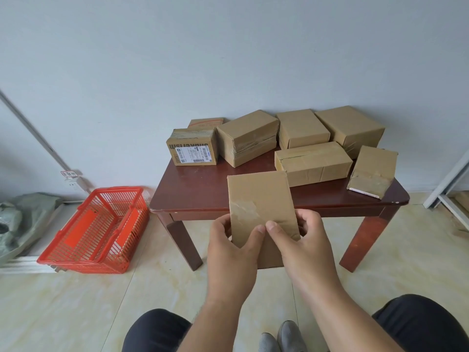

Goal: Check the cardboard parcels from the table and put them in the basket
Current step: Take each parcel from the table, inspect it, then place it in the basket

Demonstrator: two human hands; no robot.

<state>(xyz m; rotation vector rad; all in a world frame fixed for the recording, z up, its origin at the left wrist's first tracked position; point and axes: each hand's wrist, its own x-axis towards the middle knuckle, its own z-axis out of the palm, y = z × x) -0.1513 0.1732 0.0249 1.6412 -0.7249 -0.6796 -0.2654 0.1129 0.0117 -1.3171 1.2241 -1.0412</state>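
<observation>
Both hands hold a flat brown cardboard parcel point(258, 196) upright in front of the table's near edge. My left hand point(232, 247) grips its lower left side, and my right hand point(304, 245) grips its lower right side, thumbs meeting on the taped face. Several more cardboard parcels lie on the dark red wooden table point(203, 191), among them one with a white shipping label point(192, 149) at the back left and a long one point(313, 162) in the middle. An orange plastic basket point(96, 232) stands on the floor to the left of the table and looks empty.
A grey-green sack point(22, 219) lies by the wall at far left. A white metal frame point(449, 189) stands at the right edge. A slanted white conduit point(38, 138) runs down the wall. My knees and grey shoes point(281, 337) are below on the tiled floor.
</observation>
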